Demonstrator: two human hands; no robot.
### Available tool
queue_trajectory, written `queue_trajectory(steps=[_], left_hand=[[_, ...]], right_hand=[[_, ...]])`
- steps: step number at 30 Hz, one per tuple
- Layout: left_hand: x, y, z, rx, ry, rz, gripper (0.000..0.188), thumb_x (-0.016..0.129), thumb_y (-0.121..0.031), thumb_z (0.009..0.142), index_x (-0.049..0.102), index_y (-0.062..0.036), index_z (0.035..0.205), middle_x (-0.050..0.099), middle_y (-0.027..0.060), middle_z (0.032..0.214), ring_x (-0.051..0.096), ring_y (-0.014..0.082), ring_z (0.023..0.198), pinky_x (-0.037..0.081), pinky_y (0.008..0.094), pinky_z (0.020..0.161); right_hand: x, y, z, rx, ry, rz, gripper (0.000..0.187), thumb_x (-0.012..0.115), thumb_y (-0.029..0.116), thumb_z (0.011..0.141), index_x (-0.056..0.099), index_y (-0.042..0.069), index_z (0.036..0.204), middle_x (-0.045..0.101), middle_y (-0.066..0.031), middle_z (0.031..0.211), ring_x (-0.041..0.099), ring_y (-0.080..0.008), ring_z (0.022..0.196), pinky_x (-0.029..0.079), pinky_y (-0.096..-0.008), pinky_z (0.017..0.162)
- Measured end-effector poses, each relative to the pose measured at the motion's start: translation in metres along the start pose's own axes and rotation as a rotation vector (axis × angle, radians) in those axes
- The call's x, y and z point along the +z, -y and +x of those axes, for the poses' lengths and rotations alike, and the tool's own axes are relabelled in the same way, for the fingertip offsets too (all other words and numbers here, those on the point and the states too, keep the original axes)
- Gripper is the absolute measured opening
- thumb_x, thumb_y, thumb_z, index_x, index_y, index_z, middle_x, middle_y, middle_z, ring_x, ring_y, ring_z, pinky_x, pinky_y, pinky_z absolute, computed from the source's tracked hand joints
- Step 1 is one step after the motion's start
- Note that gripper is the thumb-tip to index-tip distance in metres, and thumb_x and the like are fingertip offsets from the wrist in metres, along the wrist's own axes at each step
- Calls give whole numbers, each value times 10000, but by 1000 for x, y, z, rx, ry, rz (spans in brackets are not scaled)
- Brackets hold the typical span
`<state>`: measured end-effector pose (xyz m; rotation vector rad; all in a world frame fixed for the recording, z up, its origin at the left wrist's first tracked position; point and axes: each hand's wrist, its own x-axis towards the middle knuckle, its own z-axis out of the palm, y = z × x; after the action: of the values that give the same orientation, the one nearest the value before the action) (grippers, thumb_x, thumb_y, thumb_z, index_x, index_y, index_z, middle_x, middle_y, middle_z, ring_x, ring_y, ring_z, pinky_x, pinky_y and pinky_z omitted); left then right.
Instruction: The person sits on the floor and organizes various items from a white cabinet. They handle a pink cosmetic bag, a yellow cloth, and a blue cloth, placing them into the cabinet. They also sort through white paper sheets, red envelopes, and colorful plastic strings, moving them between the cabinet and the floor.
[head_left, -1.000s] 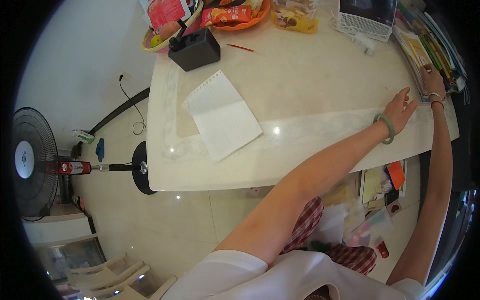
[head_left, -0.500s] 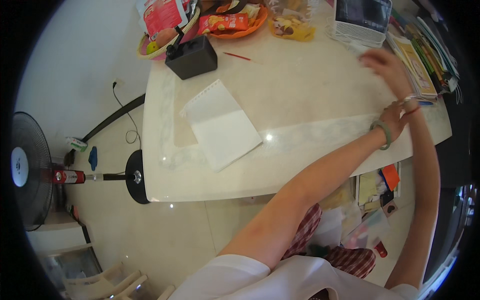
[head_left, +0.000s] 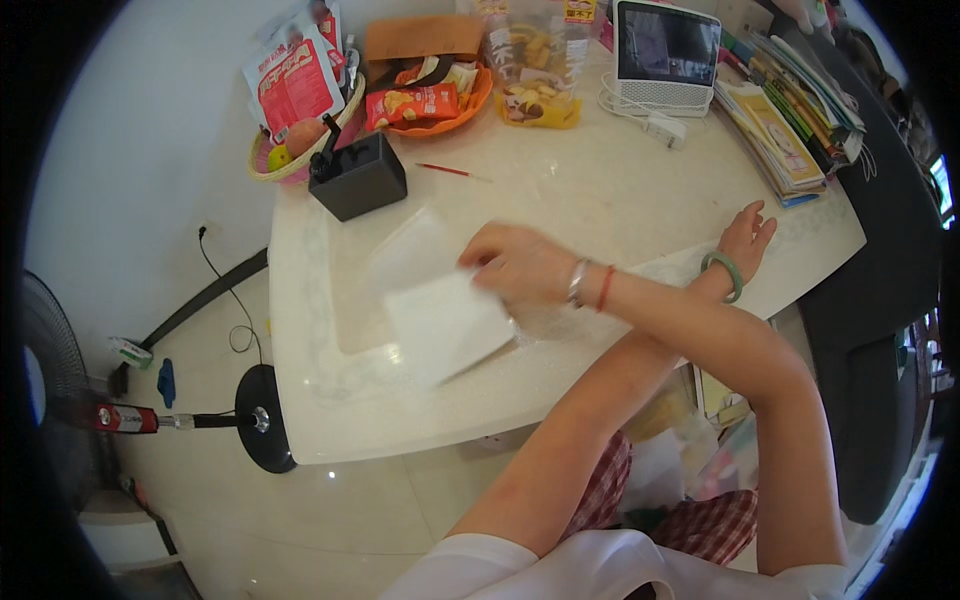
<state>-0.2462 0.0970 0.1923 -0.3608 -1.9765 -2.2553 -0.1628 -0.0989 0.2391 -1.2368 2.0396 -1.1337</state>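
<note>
The white paper sheet (head_left: 440, 325) lies at the centre of the tabletop (head_left: 620, 200), its long axis slanting from upper left to lower right of the frame. The right hand (head_left: 520, 265) (the one with silver and red bracelets, its arm crossed over the other) sits on the sheet's upper right edge with fingers curled down; whether it pinches or only presses I cannot tell. The left hand (head_left: 746, 236) rests released, fingers spread, well apart at the right of the frame, so the right is far nearer.
</note>
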Motion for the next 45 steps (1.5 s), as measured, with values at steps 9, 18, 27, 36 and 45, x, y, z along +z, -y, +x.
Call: queue_trajectory(steps=[9,18,27,36,45], left_hand=[[11,-2,-15,316,275,609,400,571,-282,898,540,-39,1214,563,199,1189,503,321,1162,400,410,972],[-53,-79,-136,227,1019,1247,387,551,-160,843,553,1,1194,606,181,1147,571,298,1103,477,367,877],[-421,-241,-127,1,81,2028,945,814,-298,652,311,-144,1437,509,91,1323,427,293,1257,326,483,1023],[-469,-227,-93,-325,57,2169,865,811,-405,644,405,-162,1368,590,96,1201,523,267,1166,315,465,998],[-410,-263,-89,-317,-28,1728,911,766,-524,660,408,-112,1390,579,161,1242,531,290,1177,383,500,987]], right_hand=[[-101,-69,-58,362,-216,504,378,543,70,902,548,-12,1271,599,-72,1154,582,-121,977,458,-207,884],[-86,-75,-55,250,-98,195,350,568,111,874,610,32,1213,542,-79,1302,499,-155,1170,395,-276,1006],[-3,-39,-29,108,-531,-470,298,677,286,781,691,257,1078,603,59,1094,519,-177,1030,337,-355,889],[38,-10,39,125,-587,-570,260,646,365,827,672,198,1024,622,2,902,545,-178,902,335,-380,782],[42,-10,53,84,-491,-503,239,579,338,873,659,173,1027,656,8,943,566,-183,959,339,-390,799]])
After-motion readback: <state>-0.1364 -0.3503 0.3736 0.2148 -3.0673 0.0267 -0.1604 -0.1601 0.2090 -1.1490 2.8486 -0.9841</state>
